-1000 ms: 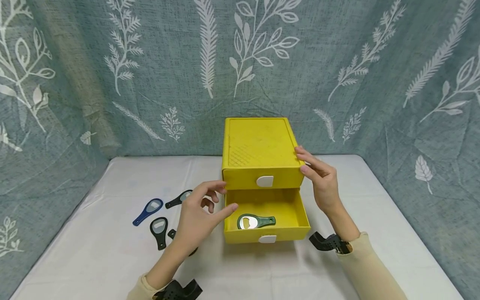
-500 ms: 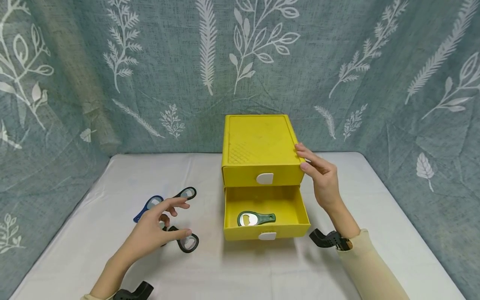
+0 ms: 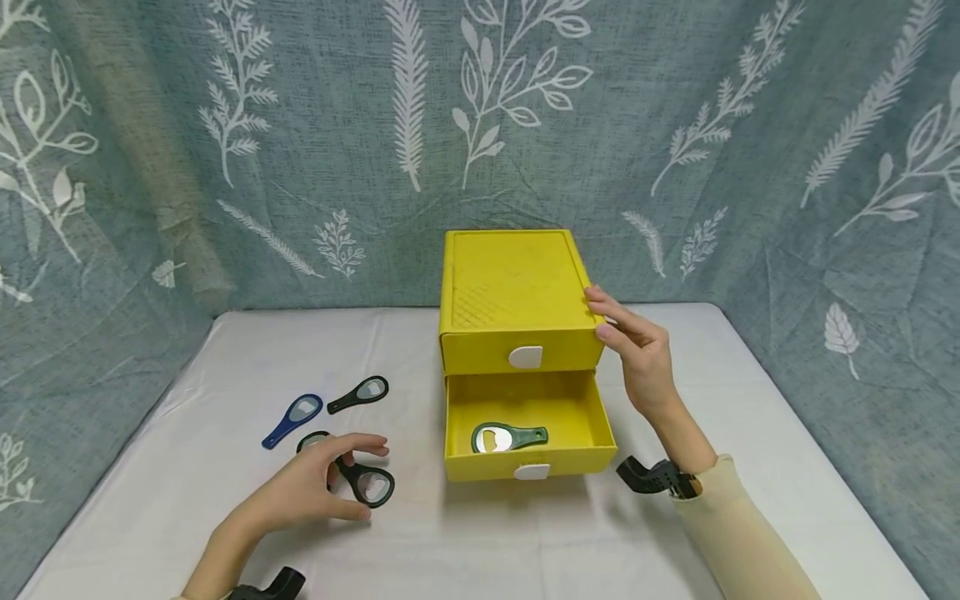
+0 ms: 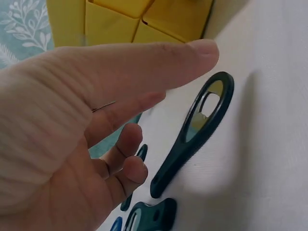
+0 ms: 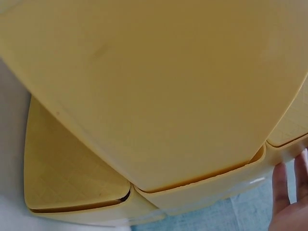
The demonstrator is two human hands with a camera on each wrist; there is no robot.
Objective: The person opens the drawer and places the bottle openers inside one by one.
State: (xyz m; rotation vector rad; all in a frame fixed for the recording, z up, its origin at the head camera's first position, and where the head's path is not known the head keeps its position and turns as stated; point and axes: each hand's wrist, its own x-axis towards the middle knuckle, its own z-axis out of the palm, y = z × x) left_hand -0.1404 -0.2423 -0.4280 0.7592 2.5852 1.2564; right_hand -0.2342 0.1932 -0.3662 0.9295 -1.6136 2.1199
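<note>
My left hand (image 3: 311,487) hovers with thumb and fingers apart around a black-rimmed bottle opener (image 3: 373,485) on the white cloth. In the left wrist view that bottle opener (image 4: 192,127) lies beneath the thumb with a gap between them. The hand partly covers another dark bottle opener (image 3: 311,438). Behind them lie a blue bottle opener (image 3: 294,417) and a black one. A yellow two-drawer box (image 3: 517,279) stands to the right, its lower drawer (image 3: 581,408) pulled out with a green bottle opener (image 3: 512,437) inside. My right hand (image 3: 645,362) touches the box's upper right edge.
White cloth (image 3: 517,542) covers the table. A grey-green curtain (image 3: 337,167) with white leaf prints hangs behind and at both sides. The upper drawer (image 3: 487,352) is closed and has a white handle. Dark wrist straps sit on both arms.
My left hand has moved left from beside the lower drawer, then down to the front bottle opener, uncovering the blue and rear black ones. The right hand stays on the box.
</note>
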